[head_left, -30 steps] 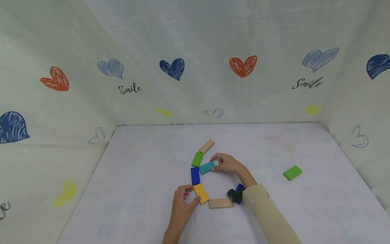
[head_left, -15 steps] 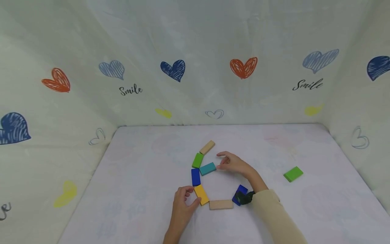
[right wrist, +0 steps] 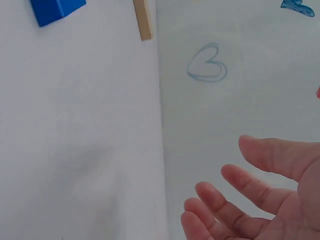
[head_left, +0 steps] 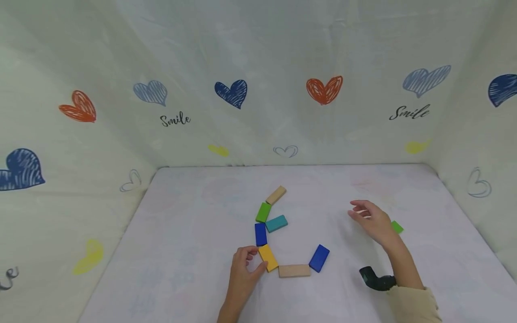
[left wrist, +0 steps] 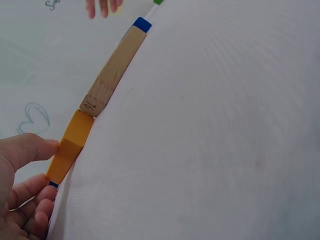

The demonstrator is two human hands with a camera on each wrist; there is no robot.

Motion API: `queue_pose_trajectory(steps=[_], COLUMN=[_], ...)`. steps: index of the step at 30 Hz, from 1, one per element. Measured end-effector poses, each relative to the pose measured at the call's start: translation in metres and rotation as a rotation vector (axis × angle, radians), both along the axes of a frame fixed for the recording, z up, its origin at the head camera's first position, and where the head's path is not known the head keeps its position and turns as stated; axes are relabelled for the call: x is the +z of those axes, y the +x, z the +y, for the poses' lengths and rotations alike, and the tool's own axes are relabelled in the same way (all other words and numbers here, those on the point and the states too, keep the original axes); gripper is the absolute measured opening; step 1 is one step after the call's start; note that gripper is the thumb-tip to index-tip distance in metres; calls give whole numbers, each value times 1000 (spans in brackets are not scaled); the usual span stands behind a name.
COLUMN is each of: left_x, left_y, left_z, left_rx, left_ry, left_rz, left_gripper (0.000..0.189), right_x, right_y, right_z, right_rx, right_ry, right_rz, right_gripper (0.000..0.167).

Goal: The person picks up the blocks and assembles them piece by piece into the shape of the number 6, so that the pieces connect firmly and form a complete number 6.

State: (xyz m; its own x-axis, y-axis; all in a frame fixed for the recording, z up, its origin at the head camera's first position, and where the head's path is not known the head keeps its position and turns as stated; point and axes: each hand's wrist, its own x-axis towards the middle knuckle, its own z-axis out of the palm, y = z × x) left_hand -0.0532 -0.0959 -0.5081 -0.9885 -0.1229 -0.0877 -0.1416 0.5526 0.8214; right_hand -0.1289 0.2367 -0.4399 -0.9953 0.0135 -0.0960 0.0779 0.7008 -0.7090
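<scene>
My left hand [head_left: 241, 274] holds a yellow-orange block [head_left: 268, 258] between thumb and fingertips. In the left wrist view, this block [left wrist: 74, 139] meets a plain wooden block [left wrist: 114, 70] at one end. My right hand [head_left: 374, 222] is over the right part of the table with its fingers relaxed and holding nothing. Behind it, a green block [head_left: 397, 227] is partly hidden. A curved row includes a blue block [head_left: 260, 234], a green one [head_left: 263, 212] and a wooden one [head_left: 276, 195], with a teal block [head_left: 277, 223] branching off to the right.
At the front, the row goes on through a wooden block [head_left: 294, 271] to another blue block [head_left: 319, 258]. A dark wrist device [head_left: 375, 280] sticks out from the right sleeve. Beyond the white table's back edge [head_left: 307, 165] hangs a sheet printed with hearts.
My right hand has let go of the teal block and moved right towards the lone green block, uncovering the front blue block. The left hand has stayed on the yellow-orange block.
</scene>
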Motion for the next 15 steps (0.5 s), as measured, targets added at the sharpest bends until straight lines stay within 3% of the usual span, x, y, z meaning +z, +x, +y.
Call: queue_pose_trajectory(steps=[3,4,10,15], left_x=[-1,-1,0,2], left_y=[0,0,0,1], left_z=[0,0,0,1], left_rx=[-1,1,2,-1], left_ry=[-4,-3,2,7], left_rz=[1,4,17,9], left_gripper=[38,38,38,38], right_x=[-2,12,2,-6], right_y=[10,18,29,33], right_z=[18,16,41,53], right_rx=[-68,-91,-191,-278], right_ry=[56,57,107,93], right_rz=[-10,-33,-55,-149], right_gripper=[57,57,59,68])
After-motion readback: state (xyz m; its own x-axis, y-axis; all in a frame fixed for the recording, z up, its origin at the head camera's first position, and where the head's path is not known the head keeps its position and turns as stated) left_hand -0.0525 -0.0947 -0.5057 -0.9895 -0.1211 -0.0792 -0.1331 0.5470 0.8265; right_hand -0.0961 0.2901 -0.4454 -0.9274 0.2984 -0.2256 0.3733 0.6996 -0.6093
